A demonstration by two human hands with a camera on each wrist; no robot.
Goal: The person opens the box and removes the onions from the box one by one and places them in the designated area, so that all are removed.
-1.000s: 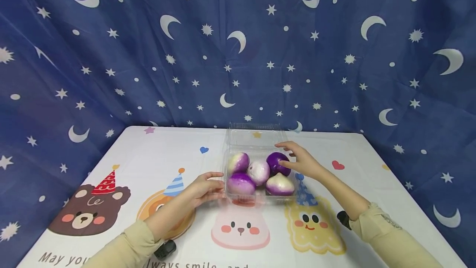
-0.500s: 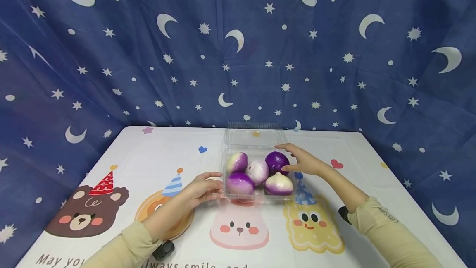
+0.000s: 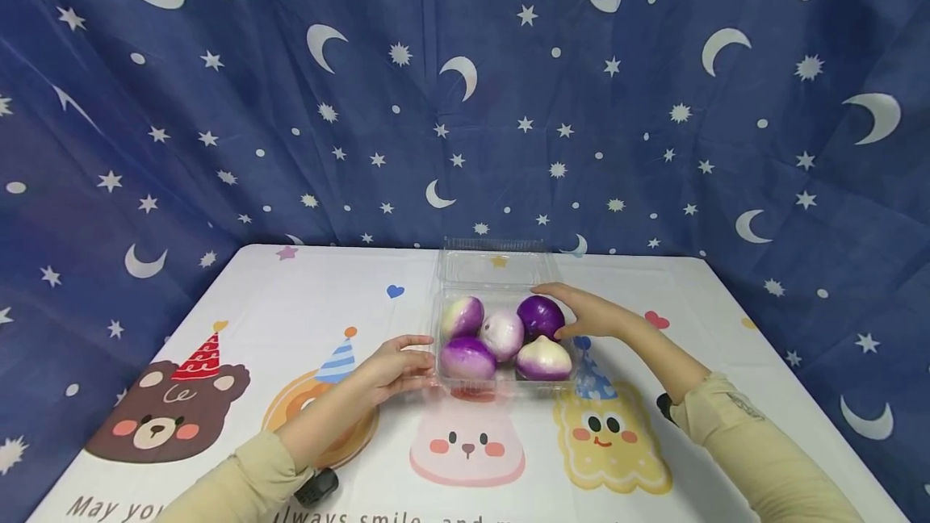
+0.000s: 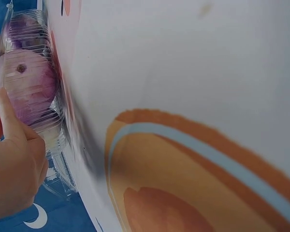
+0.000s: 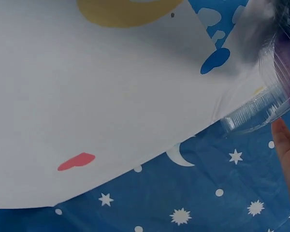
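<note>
Several glossy purple-and-white onions [image 3: 468, 359] sit in a clear plastic clamshell box [image 3: 501, 385]. Its clear lid [image 3: 472, 267] is folded back behind it. At the box's left side is my left hand [image 3: 395, 367], its fingers against the wall. In the left wrist view the index finger stretches along the ridged plastic in front of a pale onion [image 4: 31, 79]. My right hand [image 3: 588, 313] reaches over the box's right back corner, curved loosely about the dark purple onion [image 3: 541, 317]. Its thumb is at the near side, a finger across the back; the grip is partly hidden.
A white tablecloth [image 3: 327, 273] with printed cartoon figures covers the table. Behind the box hangs a dark blue curtain [image 3: 508, 87] with moons and stars. A black wrist device [image 3: 316, 487] shows beside the left sleeve.
My right hand has shifted slightly left, its thumb now at the dark purple onion's lower right edge. The left hand stays at the box's side. The whole view has drifted slightly.
</note>
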